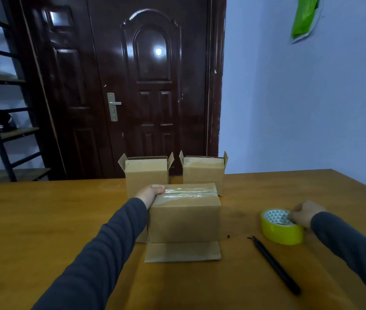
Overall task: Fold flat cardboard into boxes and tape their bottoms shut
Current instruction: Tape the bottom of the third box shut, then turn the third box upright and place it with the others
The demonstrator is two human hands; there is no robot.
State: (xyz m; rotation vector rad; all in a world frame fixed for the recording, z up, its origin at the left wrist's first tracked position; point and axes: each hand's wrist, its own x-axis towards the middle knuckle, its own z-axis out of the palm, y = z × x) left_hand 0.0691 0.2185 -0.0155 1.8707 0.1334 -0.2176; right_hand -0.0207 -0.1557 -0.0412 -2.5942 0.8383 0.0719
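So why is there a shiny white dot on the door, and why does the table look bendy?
In the head view, the dot is a light reflected in the glossy door; the same view's wide-angle lens bows the far edge of the table; the clear tape on the near box glints too.
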